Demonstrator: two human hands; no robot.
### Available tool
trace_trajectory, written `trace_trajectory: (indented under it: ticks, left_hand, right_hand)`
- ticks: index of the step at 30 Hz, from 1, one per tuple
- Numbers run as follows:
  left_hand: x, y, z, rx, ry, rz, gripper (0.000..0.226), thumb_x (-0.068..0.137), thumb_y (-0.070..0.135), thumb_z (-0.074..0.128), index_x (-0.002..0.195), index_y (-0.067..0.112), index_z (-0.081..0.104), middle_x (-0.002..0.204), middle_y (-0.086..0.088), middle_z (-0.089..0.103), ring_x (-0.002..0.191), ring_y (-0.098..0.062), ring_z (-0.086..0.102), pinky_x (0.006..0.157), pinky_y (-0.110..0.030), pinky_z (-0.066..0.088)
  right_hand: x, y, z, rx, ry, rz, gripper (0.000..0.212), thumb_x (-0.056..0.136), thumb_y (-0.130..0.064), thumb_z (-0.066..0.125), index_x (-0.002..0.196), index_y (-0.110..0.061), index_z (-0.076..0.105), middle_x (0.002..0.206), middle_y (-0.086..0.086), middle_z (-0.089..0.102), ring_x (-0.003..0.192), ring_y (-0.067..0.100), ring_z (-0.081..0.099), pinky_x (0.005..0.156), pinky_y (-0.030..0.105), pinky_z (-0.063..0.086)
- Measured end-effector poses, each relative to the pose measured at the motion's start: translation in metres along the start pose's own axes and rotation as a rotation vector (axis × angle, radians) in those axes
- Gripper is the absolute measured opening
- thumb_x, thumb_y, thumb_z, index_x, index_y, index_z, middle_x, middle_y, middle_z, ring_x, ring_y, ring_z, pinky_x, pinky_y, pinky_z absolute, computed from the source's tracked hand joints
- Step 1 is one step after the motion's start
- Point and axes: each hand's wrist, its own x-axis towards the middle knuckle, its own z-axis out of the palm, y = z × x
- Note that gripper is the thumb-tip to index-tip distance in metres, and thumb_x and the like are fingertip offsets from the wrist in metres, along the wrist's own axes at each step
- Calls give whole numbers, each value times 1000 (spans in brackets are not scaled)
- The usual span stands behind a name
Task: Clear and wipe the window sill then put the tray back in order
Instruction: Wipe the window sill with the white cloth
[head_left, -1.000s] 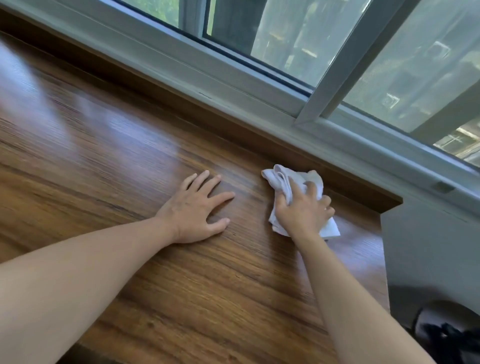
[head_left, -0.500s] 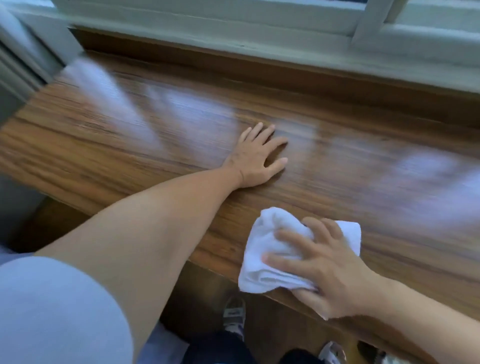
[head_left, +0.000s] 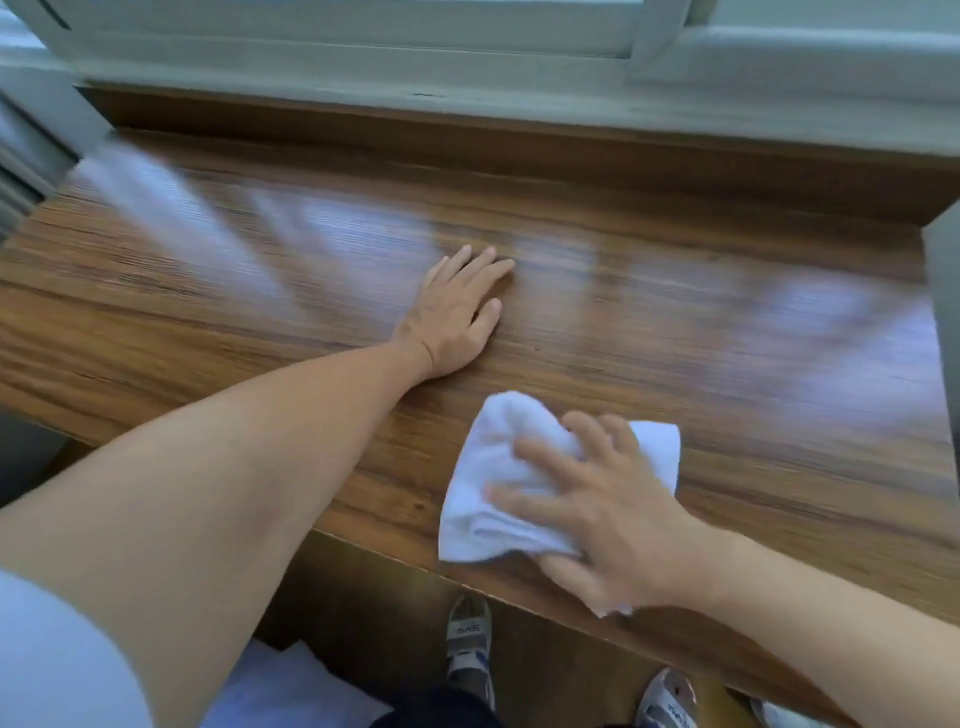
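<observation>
The brown wooden window sill (head_left: 675, 322) fills most of the head view, with glare streaks across it. No tray shows. My left hand (head_left: 457, 312) rests flat on the sill's middle, fingers straight and pointing toward the window. My right hand (head_left: 613, 519) holds a bunched white cloth (head_left: 493, 467) against the wood near the sill's front edge, with fingers and thumb spread over its folds. A corner of the cloth pokes out under my palm.
The pale window frame (head_left: 363, 52) runs along the back behind a dark wooden upstand. A grey wall (head_left: 943, 312) closes the sill on the right. Below the front edge are my two shoes (head_left: 467, 639) and a white object (head_left: 291, 691) on the floor.
My right hand has dragged the cloth from the back right by the window to the front edge. The view has tilted downward. My left hand has stayed flat in place.
</observation>
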Motion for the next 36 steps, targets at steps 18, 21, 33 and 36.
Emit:
trace_trajectory:
  ticks: [18,21,33,36]
  left_hand:
    - [1,2,-1,89,-38,40,76,93,66,19,161,34,29,172,4,16,160,-19,2,127,-38,-3]
    - [2,1,0,117,-34,29,77,92,65,18,161,32,30,172,4,17,160,-19,2,127,-38,-3]
    - [3,-5,4,120,-15,72,71,96,58,12,160,32,31,171,0,22,159,-25,9,128,-42,2]
    - [5,-6,6,127,-17,68,70,96,49,10,160,31,33,171,-1,23,159,-26,10,128,-42,2]
  right_hand:
    - [116,174,-20,-199,158,1229,50,92,-58,36,140,-46,45,154,2,36,117,43,40,95,55,30]
    - [117,137,-6,-216,118,885,53,92,-62,42,144,-50,47,155,1,43,119,43,43,95,55,33]
    - [84,185,-18,-303,110,1113,49,97,-62,34,143,-52,46,153,-3,40,111,40,43,91,51,31]
    - [69,159,-14,-260,65,973,51,100,-66,33,148,-53,42,162,-4,34,124,41,39,98,53,28]
